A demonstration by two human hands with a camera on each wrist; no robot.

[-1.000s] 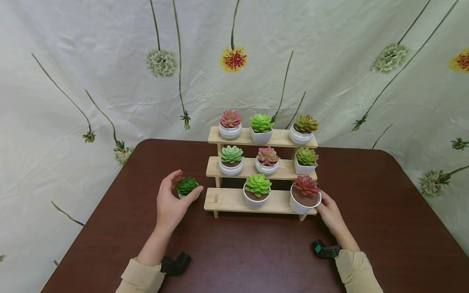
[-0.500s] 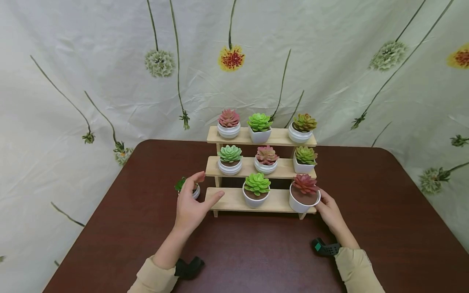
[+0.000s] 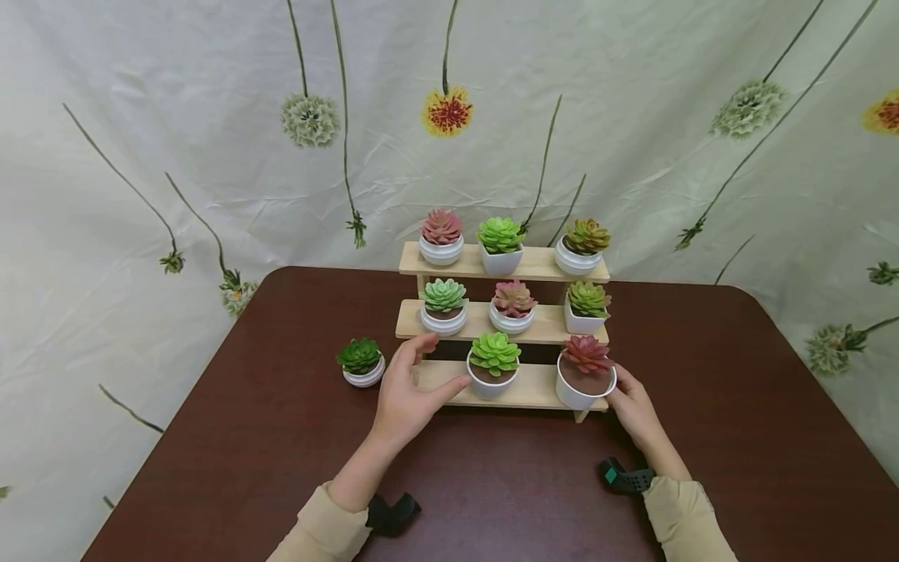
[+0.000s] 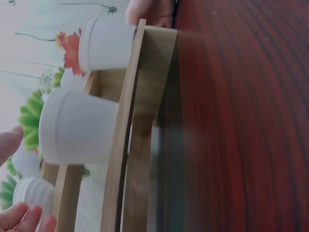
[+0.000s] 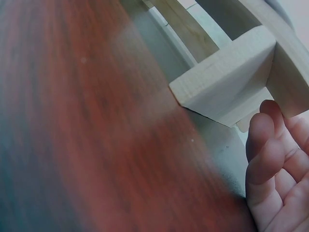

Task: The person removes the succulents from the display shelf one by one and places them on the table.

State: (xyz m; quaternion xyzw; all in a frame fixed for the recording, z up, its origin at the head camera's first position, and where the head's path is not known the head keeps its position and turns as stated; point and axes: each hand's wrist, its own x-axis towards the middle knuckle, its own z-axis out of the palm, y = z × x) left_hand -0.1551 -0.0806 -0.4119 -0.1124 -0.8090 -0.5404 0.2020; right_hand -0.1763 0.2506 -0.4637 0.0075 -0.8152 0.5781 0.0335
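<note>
My left hand (image 3: 410, 394) hovers at the left part of the lower shelf, thumb and fingers spread apart, holding nothing. Its thumb tip overlaps the white pot with a light green succulent (image 3: 492, 382) in the head view. In the left wrist view, the thumb (image 4: 8, 145) and fingertips (image 4: 26, 220) stand apart beside that pot (image 4: 77, 128). My right hand (image 3: 632, 402) grips the right end of the three-tier wooden plant stand (image 3: 534, 389), beside a white pot with a red succulent (image 3: 576, 394). Curled fingers (image 5: 265, 154) meet the shelf end (image 5: 289, 89); its thumb is hidden.
A dark green succulent in a white ribbed pot (image 3: 361, 371) stands on the dark red table (image 3: 506, 476), left of the stand. Several potted succulents fill the middle shelf (image 3: 477, 328) and top shelf (image 3: 537, 265). A flower-print cloth (image 3: 632, 140) hangs behind.
My left hand has moved right, from around the dark green succulent to the lower shelf, leaving that pot where it was. My right hand has stayed at the stand's right end.
</note>
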